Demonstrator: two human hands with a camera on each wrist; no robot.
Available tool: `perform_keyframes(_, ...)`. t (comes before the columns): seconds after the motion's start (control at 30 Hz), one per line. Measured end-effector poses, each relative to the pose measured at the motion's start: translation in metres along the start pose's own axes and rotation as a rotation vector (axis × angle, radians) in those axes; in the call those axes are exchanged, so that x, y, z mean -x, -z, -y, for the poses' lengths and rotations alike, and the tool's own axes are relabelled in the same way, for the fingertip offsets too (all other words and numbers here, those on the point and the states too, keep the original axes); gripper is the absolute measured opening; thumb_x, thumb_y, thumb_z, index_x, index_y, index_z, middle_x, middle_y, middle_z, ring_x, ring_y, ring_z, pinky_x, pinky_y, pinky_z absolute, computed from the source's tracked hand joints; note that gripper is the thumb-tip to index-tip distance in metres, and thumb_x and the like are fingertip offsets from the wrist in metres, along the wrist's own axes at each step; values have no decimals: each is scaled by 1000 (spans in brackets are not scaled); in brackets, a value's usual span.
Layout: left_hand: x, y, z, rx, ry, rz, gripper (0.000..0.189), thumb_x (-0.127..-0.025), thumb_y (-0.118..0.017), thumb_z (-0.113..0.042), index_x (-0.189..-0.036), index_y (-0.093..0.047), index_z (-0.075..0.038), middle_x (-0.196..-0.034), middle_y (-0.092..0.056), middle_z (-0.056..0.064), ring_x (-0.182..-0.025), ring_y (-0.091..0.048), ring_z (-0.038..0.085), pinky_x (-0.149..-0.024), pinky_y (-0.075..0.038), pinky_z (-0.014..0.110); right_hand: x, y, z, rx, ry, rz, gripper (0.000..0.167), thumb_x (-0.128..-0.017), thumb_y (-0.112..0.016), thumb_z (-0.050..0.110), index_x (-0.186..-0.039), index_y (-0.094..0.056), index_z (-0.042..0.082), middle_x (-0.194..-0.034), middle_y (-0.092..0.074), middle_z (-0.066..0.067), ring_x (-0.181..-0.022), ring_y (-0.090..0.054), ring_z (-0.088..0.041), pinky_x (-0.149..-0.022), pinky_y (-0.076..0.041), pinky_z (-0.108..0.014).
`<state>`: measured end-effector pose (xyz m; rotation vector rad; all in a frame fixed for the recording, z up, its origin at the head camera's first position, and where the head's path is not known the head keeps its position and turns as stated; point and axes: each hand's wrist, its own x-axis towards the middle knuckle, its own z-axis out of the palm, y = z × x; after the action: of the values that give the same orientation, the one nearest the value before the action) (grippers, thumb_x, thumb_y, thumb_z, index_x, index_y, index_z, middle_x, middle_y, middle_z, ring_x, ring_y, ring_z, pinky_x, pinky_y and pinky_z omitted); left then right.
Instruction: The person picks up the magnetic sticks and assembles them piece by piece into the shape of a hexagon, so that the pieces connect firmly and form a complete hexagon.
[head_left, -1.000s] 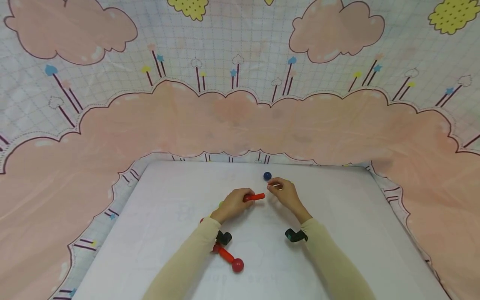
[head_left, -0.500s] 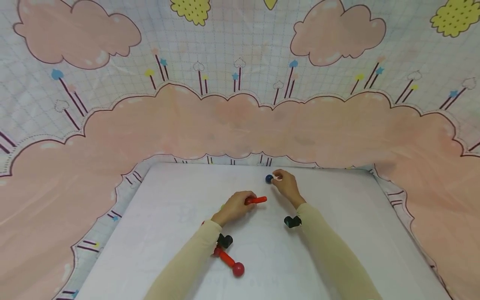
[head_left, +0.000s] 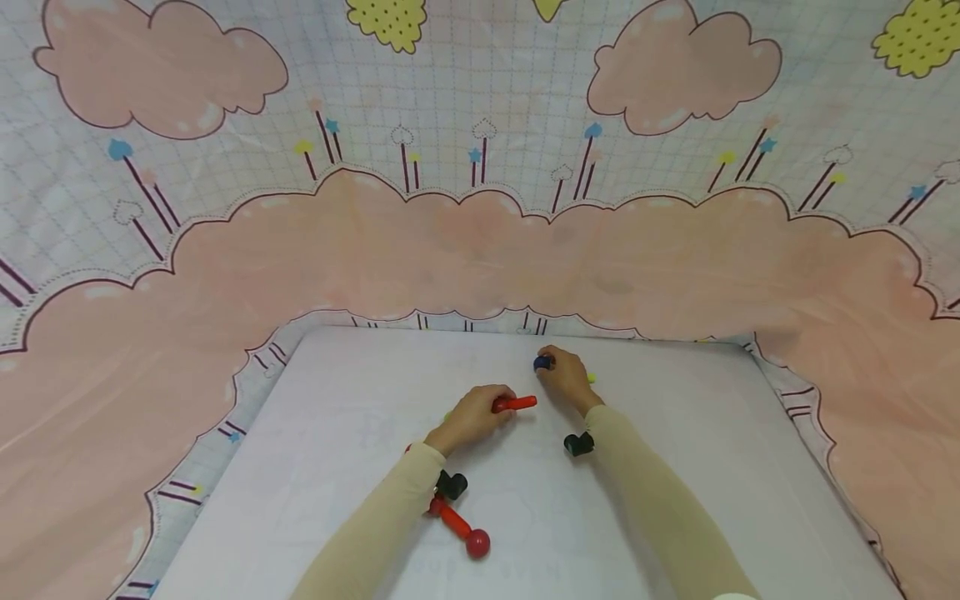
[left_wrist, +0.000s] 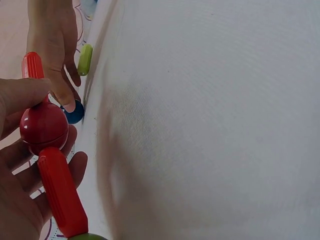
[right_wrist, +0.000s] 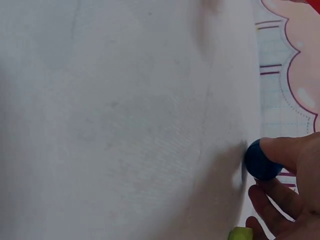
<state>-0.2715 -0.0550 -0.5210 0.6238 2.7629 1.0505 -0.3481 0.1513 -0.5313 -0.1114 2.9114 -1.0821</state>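
Note:
In the head view, my left hand [head_left: 471, 417] holds a joined toy piece over the middle of the table. The left wrist view shows its red ball [left_wrist: 44, 126] between thumb and fingers, with a red rod [left_wrist: 62, 192] on either side. A green part [left_wrist: 89, 237] shows at the lower rod's end, cut off by the frame. Farther back, my right hand [head_left: 570, 379] pinches a dark blue ball [right_wrist: 261, 161] at the table surface, thumb on one side and a finger on the other. A yellow-green rod [left_wrist: 85, 60] lies beside the right hand.
Near my left sleeve, a red rod [head_left: 453, 522] joins red balls, one of them the nearer ball [head_left: 477, 544]; the rest is hidden under the arm. The white table [head_left: 675, 467] ends at a cloud-patterned cloth [head_left: 480, 250] behind. Black wrist devices [head_left: 579, 444] sit at both cuffs.
My right hand has moved slightly left to the blue ball and now pinches it. The yellow-green rod has come into sight beside that hand. My left hand keeps its hold, almost still.

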Motion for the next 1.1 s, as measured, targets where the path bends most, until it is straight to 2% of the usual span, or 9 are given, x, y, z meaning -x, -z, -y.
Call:
perform_keyframes(0.17,-1,0,0,10,3,2,23,-92,-70,-21,-114,-67,-16,-92,-63,-2,-81,-54,14,-71,-45,27,6,2,3,-3,3,-28,37,-93,-66,18,-129,-59,12,-133,-61,-15,-118,-56,-34,-106,-43,-51)
perform_keyframes(0.63,-2,-2,0,6,29,3,24,-92,-69,-21,-116,-66,-15,-95,-65,-1,-80,-55,14,-70,-47,27,37,25,-1,-145,108,-121,37,-91,-69,16,-126,-61,8,-121,-67,-17,-112,-63,-33,-96,-50,-48)
perform_keyframes(0.87,-2,-1,0,5,24,-1,24,-92,-69,-22,-116,-66,-17,-95,-65,-1,-80,-55,14,-69,-47,26,56,28,-2,-209,99,-105,37,-92,-69,15,-127,-61,8,-122,-67,-16,-110,-64,-30,-94,-52,-44)
perform_keyframes(1.1,-1,0,0,14,7,-6,24,-93,-69,-20,-116,-66,-16,-96,-65,0,-81,-55,15,-71,-47,27,73,31,0,-237,142,-105,37,-91,-69,14,-127,-63,7,-121,-68,-16,-110,-65,-30,-92,-53,-43)
